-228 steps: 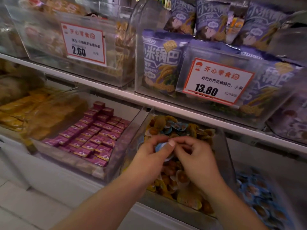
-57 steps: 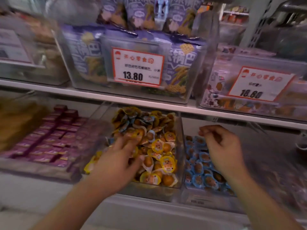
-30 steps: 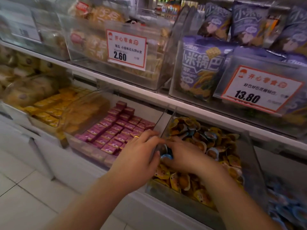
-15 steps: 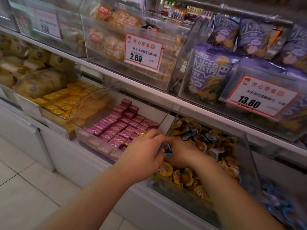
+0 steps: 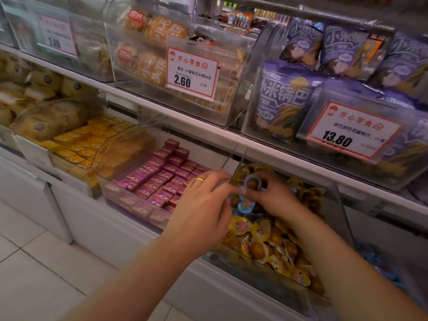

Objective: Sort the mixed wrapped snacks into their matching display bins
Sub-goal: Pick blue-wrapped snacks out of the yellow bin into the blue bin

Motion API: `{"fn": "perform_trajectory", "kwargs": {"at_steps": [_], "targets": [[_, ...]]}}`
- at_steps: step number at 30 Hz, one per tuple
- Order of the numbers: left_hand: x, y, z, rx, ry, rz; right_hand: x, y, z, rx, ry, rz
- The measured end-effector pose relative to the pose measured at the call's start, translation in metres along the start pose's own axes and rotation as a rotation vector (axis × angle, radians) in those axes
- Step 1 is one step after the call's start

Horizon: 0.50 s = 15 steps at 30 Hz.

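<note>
Both hands meet over the clear plastic bin of yellow-wrapped round snacks (image 5: 328, 193), and the grip is shared: the right hand (image 5: 275, 195) pinches a blue-rimmed wrapped round snack (image 5: 252, 183) between thumb and fingertips, while the left hand (image 5: 203, 205), a gold ring (image 5: 200, 179) on one finger, closes its fingertips on the same cluster of blue wrappers, another blue-wrapped piece (image 5: 246, 206) hanging just below the grip. These blue pieces look like strays among the yellow-wrapped snacks (image 5: 261, 230) heaped beneath the grip, so the step in hand is probably gathering them for their own bin. To do it well, lift straight up off the heap with the blue pieces pinched together, so that no yellow wrapper snags and comes along, and check that the lower piece is truly held before moving off. A blurred bin with blue wrappers (image 5: 379, 262) lies to the right of the grip, beyond the clear side wall, which must be cleared from above. Left of the grip, just across the other wall, stand rows of small magenta boxes (image 5: 162, 179); farther left are yellow boxes (image 5: 76, 140). Above the grip the white shelf edge (image 5: 266, 147) overhangs, limiting how high the hands can rise.
</note>
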State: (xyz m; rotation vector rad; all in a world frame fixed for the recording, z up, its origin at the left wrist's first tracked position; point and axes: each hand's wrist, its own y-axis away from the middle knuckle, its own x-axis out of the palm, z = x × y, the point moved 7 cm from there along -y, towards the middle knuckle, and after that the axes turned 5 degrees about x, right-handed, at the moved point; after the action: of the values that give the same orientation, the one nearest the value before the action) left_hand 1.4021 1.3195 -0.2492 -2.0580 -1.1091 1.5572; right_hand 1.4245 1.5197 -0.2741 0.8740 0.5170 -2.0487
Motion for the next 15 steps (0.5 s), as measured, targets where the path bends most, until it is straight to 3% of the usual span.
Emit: {"fn": "perform_trajectory", "kwargs": {"at_steps": [3,6,8,11,15], "targets": [[0.004,-0.003,-0.023,0.024,0.098,-0.083,-0.034,0.022,-0.017,0.162,-0.314,-0.175],[0.033,-0.006,-0.030,-0.319,0.582,-0.020,-0.043,0.059,-0.025,0.213,-0.728,-0.174],[0.063,-0.005,-0.040,-0.541,0.925,0.088,-0.037,0.084,-0.024,0.203,-0.816,-0.122],[0.085,-0.010,-0.054,-0.558,1.022,0.130,-0.031,0.109,-0.042,0.257,-0.879,-0.116],[0.097,-0.008,-0.053,-0.695,1.172,0.054,-0.045,0.121,-0.070,0.380,-1.112,-0.127]]}}
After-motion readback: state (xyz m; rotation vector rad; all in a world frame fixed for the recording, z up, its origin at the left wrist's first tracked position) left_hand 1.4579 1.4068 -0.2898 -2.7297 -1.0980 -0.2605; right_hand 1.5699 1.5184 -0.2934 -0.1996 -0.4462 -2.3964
